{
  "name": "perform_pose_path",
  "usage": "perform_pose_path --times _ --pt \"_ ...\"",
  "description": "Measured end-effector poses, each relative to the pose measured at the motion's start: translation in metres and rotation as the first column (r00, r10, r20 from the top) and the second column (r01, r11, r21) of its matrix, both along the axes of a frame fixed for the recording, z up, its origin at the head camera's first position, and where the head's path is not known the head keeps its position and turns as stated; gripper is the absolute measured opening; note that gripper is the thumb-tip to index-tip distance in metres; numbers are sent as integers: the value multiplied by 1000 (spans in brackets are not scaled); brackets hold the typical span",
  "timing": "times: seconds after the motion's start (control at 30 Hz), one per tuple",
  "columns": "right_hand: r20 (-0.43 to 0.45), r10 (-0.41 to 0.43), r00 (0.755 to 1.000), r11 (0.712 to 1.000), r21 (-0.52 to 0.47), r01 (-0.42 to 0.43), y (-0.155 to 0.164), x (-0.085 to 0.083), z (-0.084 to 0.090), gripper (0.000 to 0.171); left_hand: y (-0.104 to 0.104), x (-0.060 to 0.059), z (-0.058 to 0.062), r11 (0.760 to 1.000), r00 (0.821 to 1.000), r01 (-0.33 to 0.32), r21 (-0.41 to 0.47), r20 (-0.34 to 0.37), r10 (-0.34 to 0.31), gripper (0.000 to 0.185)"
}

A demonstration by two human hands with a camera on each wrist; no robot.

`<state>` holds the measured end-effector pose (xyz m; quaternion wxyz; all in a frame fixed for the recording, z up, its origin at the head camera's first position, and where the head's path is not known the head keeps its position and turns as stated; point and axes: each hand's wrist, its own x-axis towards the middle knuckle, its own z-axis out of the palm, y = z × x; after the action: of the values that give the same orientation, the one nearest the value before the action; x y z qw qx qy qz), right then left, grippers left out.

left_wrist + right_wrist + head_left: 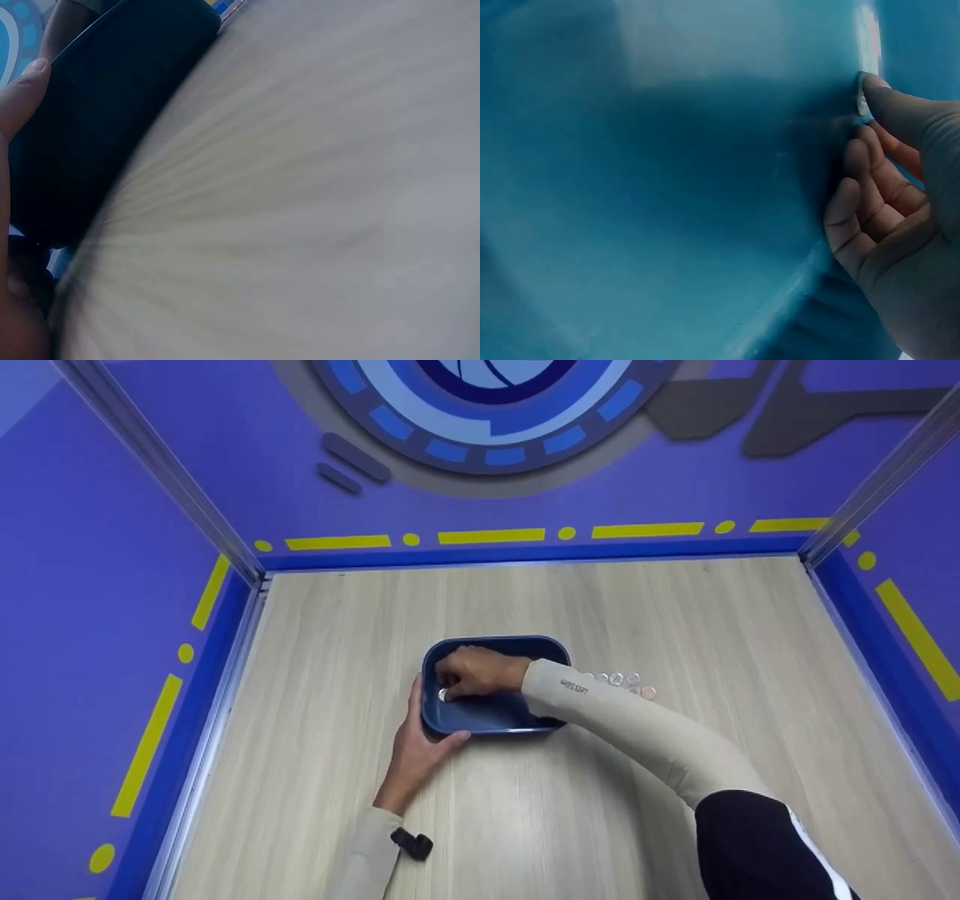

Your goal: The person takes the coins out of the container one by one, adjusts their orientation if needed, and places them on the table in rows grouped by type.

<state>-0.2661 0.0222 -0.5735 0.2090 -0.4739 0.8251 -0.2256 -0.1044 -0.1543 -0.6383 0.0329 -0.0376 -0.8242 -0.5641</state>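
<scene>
A dark blue rectangular bin [495, 729] stands on the table, its open side up. My left hand [418, 750] holds it at the near left corner, fingers along the left wall and thumb on the near rim. In the left wrist view the thumb [26, 94] lies against the bin's dark wall [112, 112]. Inside the bin, at its left end, my right hand [476, 671] pinches a small shiny coin [442, 694]. The right wrist view shows that coin [861, 94] edge-on at the thumb tip, the other fingers curled.
Several small round coins [616, 679], silvery and one reddish, lie on the wooden table [337, 660] just right of the bin, partly behind the right forearm [637, 727]. Blue panels [225, 472] wall in the table at the back and both sides.
</scene>
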Motion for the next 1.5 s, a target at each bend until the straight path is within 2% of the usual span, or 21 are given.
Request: perform_pose_path --times 0.23,0.37,0.5,0.67,0.8,1.13,1.33,1.5 --pt "-29 4 1000 1000 17 -4 3 1 -2 12 2 2 0 1000 1000 4 19 1 -4 131" --pt "-30 18 999 996 91 -16 1 5 3 9 2 3 0 1000 1000 5 15 -7 -5 130" --pt "-58 68 996 982 177 -57 0 8 7 11 2 3 0 1000 1000 7 7 -8 -7 130" --pt "-92 101 991 975 206 -80 1 10 11 13 3 2 -1 1000 1000 8 -15 1 -8 128" --pt "-80 92 993 973 218 -72 5 10 13 11 4 1 -3 1000 1000 4 -12 14 -4 128" --pt "-49 71 996 986 152 -63 28 5 28 15 4 1 -2 1000 1000 0 -2 12 0 130" --pt "-32 30 999 988 150 -24 45 8 38 17 3 1 1 1000 1000 -1 0 13 1 131" --pt "-27 12 1000 995 96 -9 59 11 45 14 0 1 2 1000 1000 0 -8 6 0 131"
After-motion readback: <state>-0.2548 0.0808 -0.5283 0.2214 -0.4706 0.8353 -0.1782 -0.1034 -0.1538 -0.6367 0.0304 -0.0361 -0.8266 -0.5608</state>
